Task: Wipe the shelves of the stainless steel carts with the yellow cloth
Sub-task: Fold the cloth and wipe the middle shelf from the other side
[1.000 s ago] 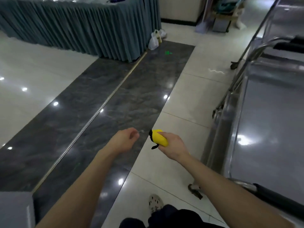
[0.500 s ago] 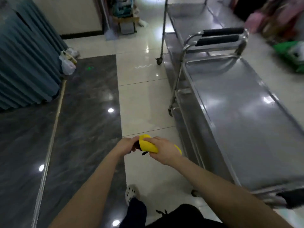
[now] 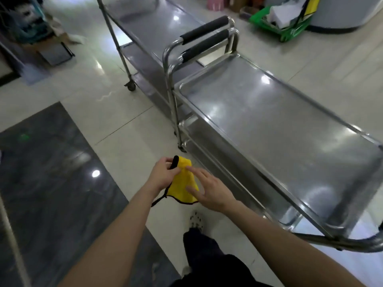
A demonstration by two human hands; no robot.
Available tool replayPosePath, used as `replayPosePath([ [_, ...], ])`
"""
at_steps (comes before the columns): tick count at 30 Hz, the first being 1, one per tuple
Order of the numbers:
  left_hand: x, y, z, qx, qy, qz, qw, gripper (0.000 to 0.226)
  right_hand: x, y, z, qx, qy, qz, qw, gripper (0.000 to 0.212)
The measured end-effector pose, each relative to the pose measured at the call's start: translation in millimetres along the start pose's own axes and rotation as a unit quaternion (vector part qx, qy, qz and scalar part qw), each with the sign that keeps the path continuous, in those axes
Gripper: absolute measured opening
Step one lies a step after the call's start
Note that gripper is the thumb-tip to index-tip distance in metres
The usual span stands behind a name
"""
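Observation:
A yellow cloth [image 3: 182, 183] with a dark trim hangs partly unfolded over the floor. My left hand [image 3: 161, 175] pinches its top corner. My right hand [image 3: 209, 191] has its fingers spread and touches the cloth's right side; I cannot tell whether it grips it. To the right stands a stainless steel cart [image 3: 279, 129], its top shelf bare and shiny, with lower shelves partly visible beneath. A second steel cart [image 3: 153, 27] stands behind it, end to end. Both hands are left of the near cart, apart from it.
Two black foam-covered handles [image 3: 205, 38] rise where the carts meet. A green basket [image 3: 284, 27] with papers sits on the floor far right. Boxes and clutter [image 3: 37, 38] lie far left. My shoe [image 3: 195, 220] and dark trouser leg are below my hands on the glossy tiles.
The view swung right, bringing the carts into view. The cloth, balled in my right hand before, now hangs open from my left hand, and my right hand has opened.

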State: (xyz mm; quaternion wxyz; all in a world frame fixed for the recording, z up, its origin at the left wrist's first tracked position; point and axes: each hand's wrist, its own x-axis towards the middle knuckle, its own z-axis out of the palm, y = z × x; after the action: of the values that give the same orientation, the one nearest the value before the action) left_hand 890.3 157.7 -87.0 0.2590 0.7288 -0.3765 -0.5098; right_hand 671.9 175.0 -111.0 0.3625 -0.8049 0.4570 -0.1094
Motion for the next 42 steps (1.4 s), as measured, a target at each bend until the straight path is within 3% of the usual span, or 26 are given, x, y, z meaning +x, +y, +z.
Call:
replayPosePath([
  [5, 49.7, 23.4, -40.5, 0.19, -0.054, 0.091, 0.976, 0.002, 54.8, 11.2, 2.8, 0.0, 0.051, 0.164, 0.985, 0.066],
  [7, 67.0, 37.0, -54.5, 0.208, -0.078, 0.117, 0.968, 0.013, 74.7, 10.8, 1.2, -0.005, 0.052, 0.194, 0.979, 0.073],
  [11, 98.9, 50.1, -83.2, 0.228, -0.177, 0.145, 0.946, 0.014, 108.1, 5.6, 3.8, 0.044, 0.111, 0.261, 0.958, 0.082],
  [15, 130.5, 58.2, -112.7, 0.229, -0.238, 0.169, 0.929, 0.03, 133.6, 0.2, 13.2, 0.059, 0.118, 0.316, 0.94, 0.031],
  [18, 154.8, 56.7, -135.7, 0.217, -0.228, 0.174, 0.933, 0.032, 134.2, -22.2, 32.1, 0.119, 0.195, 0.394, 0.89, 0.018],
  [24, 212.5, 42.1, -154.6, 0.209, -0.157, 0.201, 0.944, 0.048, 151.7, -63.7, 70.7, 0.192, 0.343, 0.435, 0.811, 0.024],
  [27, 230.7, 34.4, -143.1, 0.218, -0.135, 0.27, 0.928, 0.032, 167.9, -70.9, 76.5, 0.223, 0.417, 0.439, 0.764, 0.031],
  [29, 247.6, 30.8, -132.3, 0.242, -0.167, 0.289, 0.911, 0.017, 176.6, -67.5, 77.6, 0.232, 0.456, 0.435, 0.742, 0.031],
  [32, 275.3, 23.7, -114.4, 0.235, -0.225, 0.229, 0.917, 0.014, 185.4, -52.6, 77.1, 0.21, 0.477, 0.425, 0.74, 0.014],
  [35, 311.4, 13.9, -85.0, 0.226, -0.271, 0.196, 0.915, 0.037, 195.1, -15.0, 83.2, 0.189, 0.474, 0.414, 0.753, 0.016],
  [38, 349.9, -3.8, -47.7, 0.27, -0.277, 0.245, 0.889, 0.058, 206.4, 36.3, 104.7, 0.157, 0.425, 0.412, 0.791, 0.035],
  [42, 397.2, -31.5, 3.8, 0.334, -0.25, 0.322, 0.85, 0.063, 219.0, 112.7, 143.9, 0.1, 0.425, 0.406, 0.803, 0.022],
])
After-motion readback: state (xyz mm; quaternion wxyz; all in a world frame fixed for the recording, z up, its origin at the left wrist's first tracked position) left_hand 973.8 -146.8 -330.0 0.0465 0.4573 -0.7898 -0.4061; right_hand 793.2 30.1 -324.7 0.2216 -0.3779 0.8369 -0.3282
